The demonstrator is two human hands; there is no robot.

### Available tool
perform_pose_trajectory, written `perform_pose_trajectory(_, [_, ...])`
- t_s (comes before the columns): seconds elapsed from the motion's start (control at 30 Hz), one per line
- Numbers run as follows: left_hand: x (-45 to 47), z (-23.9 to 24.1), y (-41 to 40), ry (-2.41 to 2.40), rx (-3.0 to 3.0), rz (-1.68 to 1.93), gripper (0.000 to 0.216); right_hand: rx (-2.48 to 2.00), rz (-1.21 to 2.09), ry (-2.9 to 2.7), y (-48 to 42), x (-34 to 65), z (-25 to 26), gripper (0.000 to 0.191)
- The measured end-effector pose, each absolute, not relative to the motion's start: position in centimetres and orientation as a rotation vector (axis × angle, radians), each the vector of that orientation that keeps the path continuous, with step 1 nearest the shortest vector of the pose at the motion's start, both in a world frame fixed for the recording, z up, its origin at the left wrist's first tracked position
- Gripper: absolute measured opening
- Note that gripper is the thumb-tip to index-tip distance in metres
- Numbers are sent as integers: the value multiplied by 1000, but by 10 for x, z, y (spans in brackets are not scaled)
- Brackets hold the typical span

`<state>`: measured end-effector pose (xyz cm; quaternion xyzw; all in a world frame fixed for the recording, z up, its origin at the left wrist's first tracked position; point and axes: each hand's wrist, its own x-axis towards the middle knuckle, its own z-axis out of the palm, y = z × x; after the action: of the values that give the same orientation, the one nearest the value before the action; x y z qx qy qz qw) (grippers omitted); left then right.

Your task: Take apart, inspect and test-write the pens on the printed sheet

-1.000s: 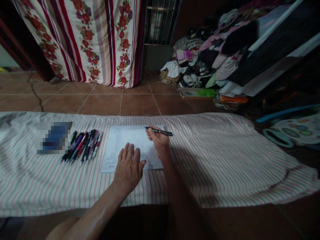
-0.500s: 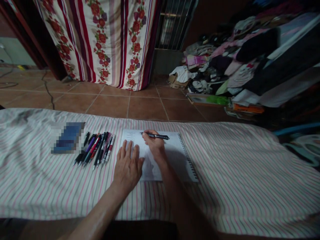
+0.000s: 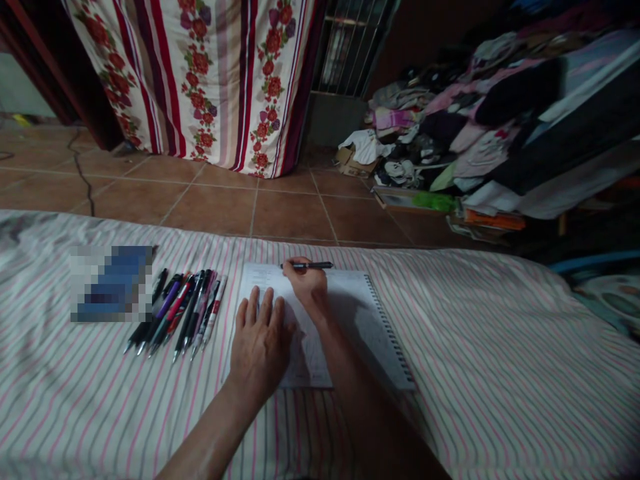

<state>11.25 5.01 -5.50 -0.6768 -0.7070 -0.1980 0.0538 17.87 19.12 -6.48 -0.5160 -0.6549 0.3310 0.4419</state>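
A spiral notebook (image 3: 360, 300) lies on the striped cloth, its coil along the right side and faint lines of writing near its top left. My right hand (image 3: 307, 287) grips a black pen (image 3: 315, 265), with the tip end at the upper part of the page. Flat on the left part of the page rests my left hand (image 3: 261, 340), fingers stretched out and nothing in them. Left of the notebook, several pens (image 3: 183, 310) lie side by side in a loose row. The writing is too small to read.
A blurred-out blue item (image 3: 117, 283) lies left of the pens on the striped cloth (image 3: 490, 347). Beyond the cloth's far edge is a tiled floor (image 3: 295, 207). A floral curtain (image 3: 225, 87) hangs behind, and a heap of clothes (image 3: 465, 127) fills the back right.
The view has dipped closer, so the notebook and pens look larger. My right hand has shifted slightly up the page with the pen. My left hand stays flat on the paper.
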Motion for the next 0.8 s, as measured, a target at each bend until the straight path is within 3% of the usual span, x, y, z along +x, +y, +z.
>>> perform_pose_trajectory(0.57, [115, -57, 50, -2160, -2011, -542, 39, -1371, 693, -1718, 187, 178, -66, 23])
perform_pose_trajectory(0.8, [114, -59, 49, -2152, -2014, -548, 39, -1230, 808, -1515, 191, 180, -73, 22])
